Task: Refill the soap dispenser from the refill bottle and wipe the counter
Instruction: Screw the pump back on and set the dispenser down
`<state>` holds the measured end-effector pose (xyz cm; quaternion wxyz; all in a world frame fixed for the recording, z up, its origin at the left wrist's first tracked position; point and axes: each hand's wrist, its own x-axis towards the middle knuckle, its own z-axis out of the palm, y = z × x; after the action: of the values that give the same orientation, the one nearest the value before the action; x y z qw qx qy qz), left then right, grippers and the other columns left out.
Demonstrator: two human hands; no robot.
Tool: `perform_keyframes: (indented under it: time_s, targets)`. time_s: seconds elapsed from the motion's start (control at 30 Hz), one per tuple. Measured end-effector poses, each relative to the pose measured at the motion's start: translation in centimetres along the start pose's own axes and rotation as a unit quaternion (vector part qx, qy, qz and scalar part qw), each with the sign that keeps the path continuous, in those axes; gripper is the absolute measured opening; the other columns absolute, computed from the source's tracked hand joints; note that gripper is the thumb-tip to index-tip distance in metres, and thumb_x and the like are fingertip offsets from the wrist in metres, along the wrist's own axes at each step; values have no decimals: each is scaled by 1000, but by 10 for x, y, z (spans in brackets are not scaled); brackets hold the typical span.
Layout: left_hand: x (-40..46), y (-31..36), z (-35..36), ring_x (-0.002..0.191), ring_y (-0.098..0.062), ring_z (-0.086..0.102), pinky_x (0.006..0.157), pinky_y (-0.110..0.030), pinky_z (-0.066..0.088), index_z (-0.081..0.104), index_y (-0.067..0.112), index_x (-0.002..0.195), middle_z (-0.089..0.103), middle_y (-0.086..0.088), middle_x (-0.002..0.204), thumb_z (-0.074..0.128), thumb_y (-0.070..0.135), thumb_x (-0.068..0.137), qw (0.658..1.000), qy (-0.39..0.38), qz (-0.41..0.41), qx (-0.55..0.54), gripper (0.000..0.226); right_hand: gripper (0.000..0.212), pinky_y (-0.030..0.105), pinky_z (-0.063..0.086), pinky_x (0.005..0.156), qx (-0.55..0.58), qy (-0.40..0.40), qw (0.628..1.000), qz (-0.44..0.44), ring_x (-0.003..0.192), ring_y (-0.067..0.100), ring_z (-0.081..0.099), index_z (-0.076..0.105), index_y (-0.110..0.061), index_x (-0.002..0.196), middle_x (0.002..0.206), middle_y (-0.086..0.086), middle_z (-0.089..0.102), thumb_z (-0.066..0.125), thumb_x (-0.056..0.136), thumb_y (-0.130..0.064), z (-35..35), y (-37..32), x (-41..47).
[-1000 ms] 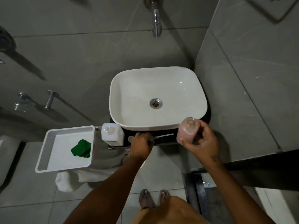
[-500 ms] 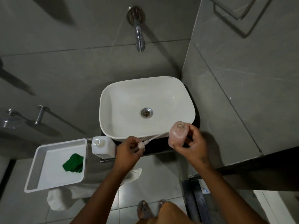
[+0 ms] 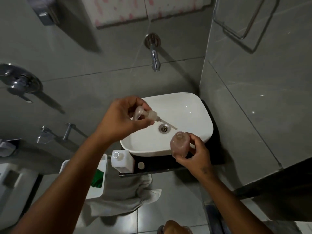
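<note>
My left hand (image 3: 123,118) holds the dispenser's pump head (image 3: 146,114) up over the white basin (image 3: 190,119), its thin dip tube (image 3: 168,125) slanting across the drain. My right hand (image 3: 195,154) grips the pinkish soap dispenser bottle (image 3: 179,144) at the basin's front rim, its neck uncovered and pointing up. The white refill bottle (image 3: 122,160) stands open on the black counter (image 3: 217,159) left of the basin, with its round cap (image 3: 141,165) lying beside it. A green cloth (image 3: 98,179) lies in the white tray (image 3: 103,190), partly hidden by my left arm.
A chrome tap (image 3: 154,54) juts from the tiled wall above the basin. A grey towel (image 3: 123,195) hangs below the counter. Chrome fittings (image 3: 20,83) are on the left wall, a towel ring (image 3: 244,22) on the right wall. Tiled floor lies below.
My left hand has lifted the pump head from the counter's front edge up over the basin. The camera has tilted upward. My right hand still holds the dispenser bottle.
</note>
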<state>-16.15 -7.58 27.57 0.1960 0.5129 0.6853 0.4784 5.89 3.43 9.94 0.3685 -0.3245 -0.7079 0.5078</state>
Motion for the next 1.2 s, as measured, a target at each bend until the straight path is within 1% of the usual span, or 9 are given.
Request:
perform_keyframes:
  time_s: [0.17,0.3,0.47,0.63,0.8,0.93,1.07,1.13,1.2]
  targets:
    - [6,22,0,76,-23,77,75,-50,63,74,17,91,79,0,86,93,13,70,997,-47,2,66,28,80,10,52,82,4,-9,1000,-8,113,-8,58,55,-41,121,120,-33,60,94,57,-14,1,-3,0]
    - [6,29,4,77,-31,76,73,-56,61,74,18,90,80,-4,88,92,10,70,994,-63,0,92,28,81,6,49,80,-3,-16,1000,-8,117,-11,54,53,-50,119,121,-37,58,94,58,-18,2,-5,-2]
    - [6,41,5,75,-35,72,68,-53,59,75,20,90,78,-4,86,92,13,71,988,-72,21,137,27,79,4,48,78,5,-17,1000,-8,114,-12,56,55,-52,117,119,-35,60,94,58,-16,4,-5,-6]
    - [4,52,-1,75,-28,73,68,-51,59,76,20,92,78,-1,86,91,14,72,984,-79,43,154,26,77,3,48,69,18,-24,1000,6,108,-18,57,55,-56,115,116,-39,60,94,58,-22,5,-7,-7]
    - [3,52,-1,76,-27,73,68,-49,60,76,21,94,78,-1,88,92,17,71,981,-90,56,165,28,74,6,51,74,20,-17,1000,5,111,-11,58,57,-51,117,119,-33,62,93,57,-27,4,-9,-8]
    - [7,43,10,72,-18,70,64,-41,58,76,18,93,76,3,84,91,16,71,977,-106,59,174,26,77,7,51,78,18,-20,1000,5,114,-10,58,56,-46,122,121,-31,61,95,58,-28,5,-10,-9]
    - [10,30,38,66,-1,62,61,-15,44,76,22,92,66,20,77,89,20,69,959,-151,78,225,27,77,9,51,81,9,-18,1000,-7,114,-6,59,56,-35,126,123,-24,62,95,60,-24,7,-16,-9]
    - [12,21,53,64,-1,59,60,-12,40,77,23,93,63,21,75,88,19,69,953,-170,78,236,27,75,11,51,85,4,-15,1000,-20,113,-4,60,56,-29,126,123,-20,63,95,61,-20,8,-19,-9]
    - [13,13,63,62,-1,57,59,-12,40,76,24,93,63,22,74,86,17,70,955,-177,68,228,26,75,13,53,86,3,-13,1000,-20,114,-5,60,56,-30,125,123,-22,62,94,61,-19,7,-21,-8]
